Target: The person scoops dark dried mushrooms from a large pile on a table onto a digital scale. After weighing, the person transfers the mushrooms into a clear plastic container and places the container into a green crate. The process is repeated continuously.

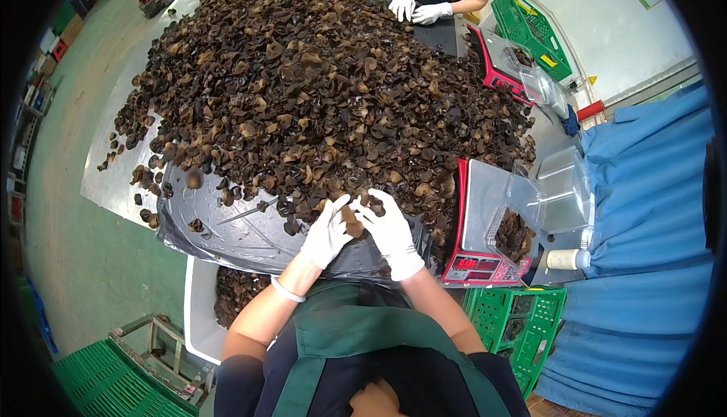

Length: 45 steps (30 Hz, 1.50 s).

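Note:
A large heap of brown wood ear mushrooms (318,88) covers the table in front of me. At its near edge, my left hand (328,236), in a white glove, has its fingertips against a light-brown mushroom piece (353,225); whether it grips the piece is unclear. My right hand (389,234), also gloved, holds a darker mushroom piece (375,206) between thumb and fingers. To the right stands a red digital scale (477,212). On it rests an open clear plastic clamshell box (525,195) with mushrooms in its lower half.
Across the table a person's gloved hands (417,8) are beside the heap and a second scale (505,65). Clear empty boxes (563,190) and a bottle (568,259) stand at right. Below are a white tub (199,309) with mushrooms and green crates (517,326). Black plastic sheeting (244,241) covers the near edge.

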Each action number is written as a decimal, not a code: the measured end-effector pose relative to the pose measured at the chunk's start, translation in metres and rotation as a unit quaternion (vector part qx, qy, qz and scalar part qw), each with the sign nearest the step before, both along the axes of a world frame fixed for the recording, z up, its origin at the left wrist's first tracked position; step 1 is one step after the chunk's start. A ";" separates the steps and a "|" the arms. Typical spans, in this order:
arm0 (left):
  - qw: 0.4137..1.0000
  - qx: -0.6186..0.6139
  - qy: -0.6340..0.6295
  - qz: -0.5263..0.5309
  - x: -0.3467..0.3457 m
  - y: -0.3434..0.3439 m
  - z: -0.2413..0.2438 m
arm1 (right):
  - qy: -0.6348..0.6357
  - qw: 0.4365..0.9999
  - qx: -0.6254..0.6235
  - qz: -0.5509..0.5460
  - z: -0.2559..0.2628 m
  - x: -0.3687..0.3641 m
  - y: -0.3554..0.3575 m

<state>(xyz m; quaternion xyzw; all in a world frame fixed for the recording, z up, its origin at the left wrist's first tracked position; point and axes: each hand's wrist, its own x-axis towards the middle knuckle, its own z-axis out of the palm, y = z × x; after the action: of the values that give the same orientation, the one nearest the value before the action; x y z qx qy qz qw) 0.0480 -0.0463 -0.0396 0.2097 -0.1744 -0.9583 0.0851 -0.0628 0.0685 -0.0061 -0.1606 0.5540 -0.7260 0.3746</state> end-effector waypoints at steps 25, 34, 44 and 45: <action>0.971 0.134 -0.103 0.168 0.102 -0.043 -0.019 | 0.531 0.777 0.321 0.109 -0.042 -0.010 0.071; 0.795 -0.573 -0.198 0.003 0.064 -0.024 0.002 | 0.587 0.751 0.294 0.073 -0.027 0.004 0.010; 0.407 -0.902 -0.069 -0.127 0.040 -0.013 -0.015 | -0.231 0.969 -0.021 0.090 -0.061 -0.028 0.051; 0.402 -0.906 -0.069 -0.113 0.038 -0.013 -0.015 | -0.298 0.947 -0.081 0.092 -0.057 -0.028 0.051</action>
<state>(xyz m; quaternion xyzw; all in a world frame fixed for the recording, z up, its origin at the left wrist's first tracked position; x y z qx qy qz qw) 0.0864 -0.0594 -0.0548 0.0540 -0.9680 -0.2219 0.1041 -0.0908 0.1200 -0.0629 -0.0168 0.3394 -0.7454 0.5735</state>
